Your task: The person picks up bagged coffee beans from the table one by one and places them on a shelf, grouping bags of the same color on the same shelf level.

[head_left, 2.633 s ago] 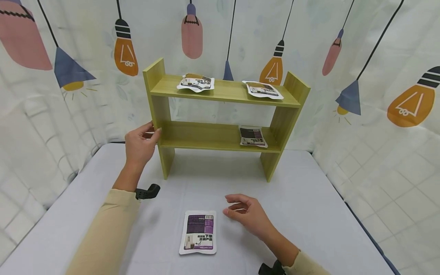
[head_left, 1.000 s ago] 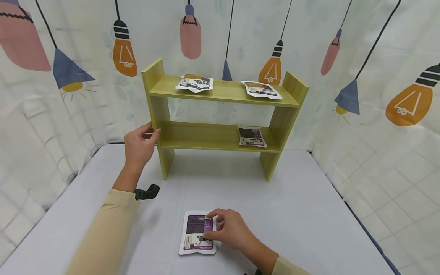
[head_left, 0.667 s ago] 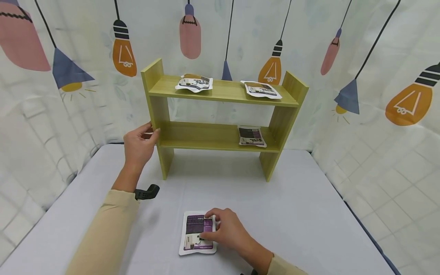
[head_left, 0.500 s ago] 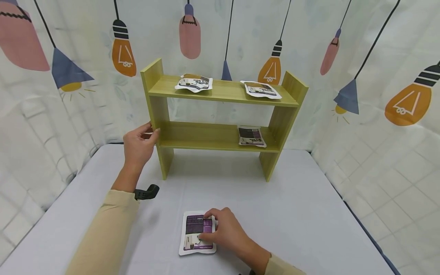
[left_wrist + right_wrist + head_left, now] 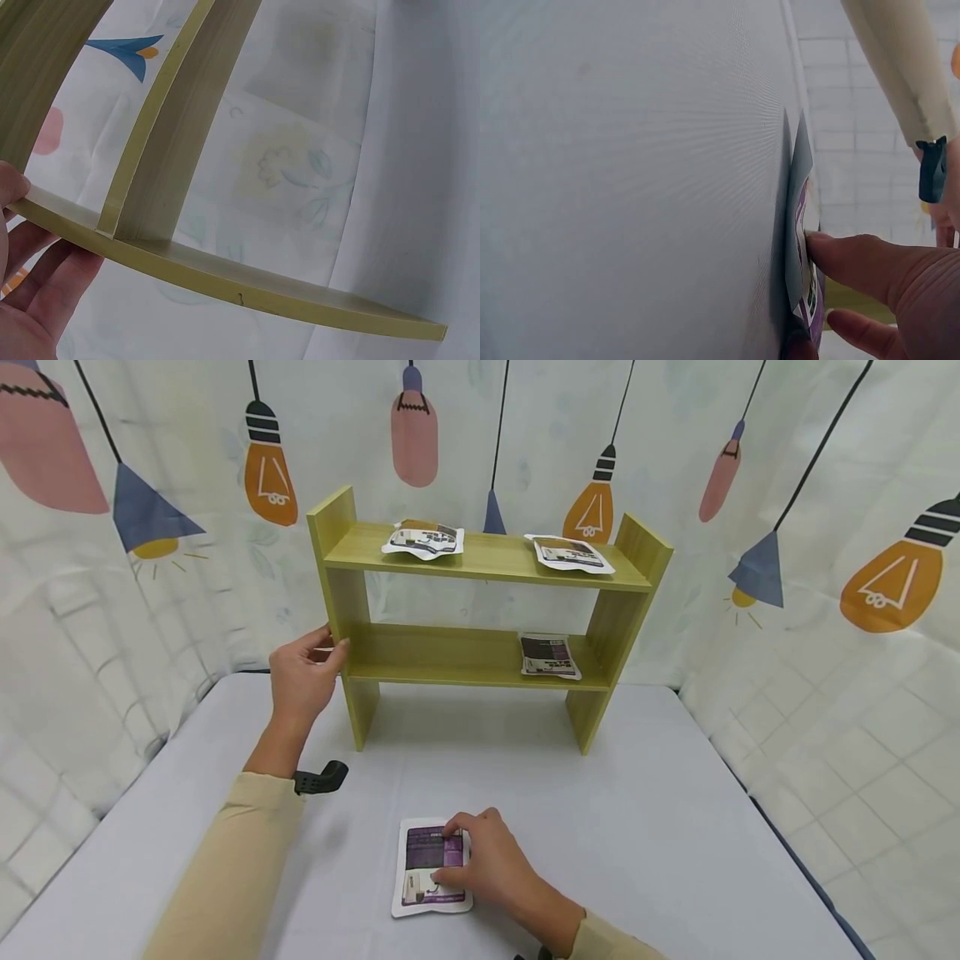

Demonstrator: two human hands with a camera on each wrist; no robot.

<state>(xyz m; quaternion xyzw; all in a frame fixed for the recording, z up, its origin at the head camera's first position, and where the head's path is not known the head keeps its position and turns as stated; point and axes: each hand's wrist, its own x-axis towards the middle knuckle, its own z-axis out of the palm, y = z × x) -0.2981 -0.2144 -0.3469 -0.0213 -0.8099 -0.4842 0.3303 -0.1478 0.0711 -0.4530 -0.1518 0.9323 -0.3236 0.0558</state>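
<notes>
In the head view, a small two-tier wooden shelf (image 5: 472, 660), yellow-green, stands on the table. My left hand (image 5: 303, 675) grips the front edge of its left side panel; in the left wrist view the thumb is on one face of the panel (image 5: 225, 283) and the fingers (image 5: 64, 289) on the other. A flat white pouch (image 5: 420, 885) with a purple and black label lies near the front. My right hand (image 5: 495, 864) pinches its right side. The right wrist view has the thumb (image 5: 855, 259) on the pouch's top and a fingertip at its lower edge, partly hidden.
Two similar pouches lie on the upper board, one left (image 5: 425, 540) and one right (image 5: 570, 554). Another pouch (image 5: 549, 657) is at the right of the lower board. A white cloth covers the table (image 5: 675, 827). Behind hangs a lamp-patterned curtain (image 5: 480, 443).
My right hand has moved left from beside the front pouch onto it, and its thumb and fingers have closed on the right side. The left hand has stayed on the shelf panel.
</notes>
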